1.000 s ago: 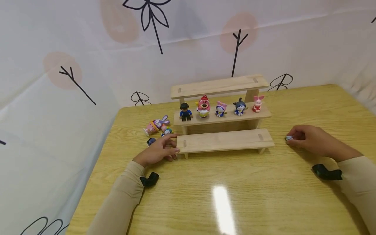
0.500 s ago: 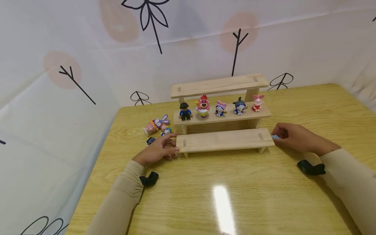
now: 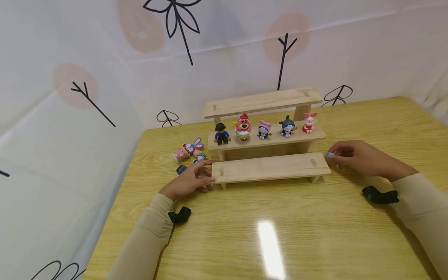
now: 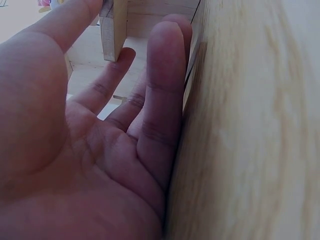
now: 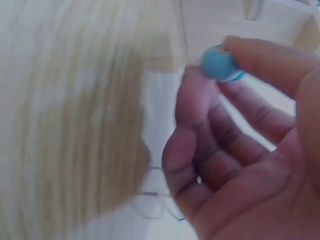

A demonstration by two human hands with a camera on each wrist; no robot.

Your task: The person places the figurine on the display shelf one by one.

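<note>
A three-step wooden display stand (image 3: 269, 168) stands on the table, and my left hand (image 3: 189, 181) holds the left end of its lowest board. In the left wrist view, that board's edge (image 4: 114, 35) lies between my thumb and forefinger; the other fingers extend beneath it. My right hand (image 3: 364, 157) pinches a small round-ended light-blue toy (image 5: 219, 64) between thumb and fingertips, beside the right end of the lowest board. Most of the toy is hidden by the fingers. On the middle step sit a black-capped figure (image 3: 221, 135), a pink bear (image 3: 243, 127) and several other figurines.
Left of the stand lie a purple-eared rabbit figure (image 3: 189, 149), a small blue-and-green figure (image 3: 200, 157) and a dark blue one (image 3: 181, 169), partly behind my left hand. A white printed cloth (image 3: 231, 66) hangs behind the table (image 3: 224, 225).
My right hand has moved left with the light-blue toy to the stand's right end, then slightly back and up. My left hand stays at the stand's left end.
</note>
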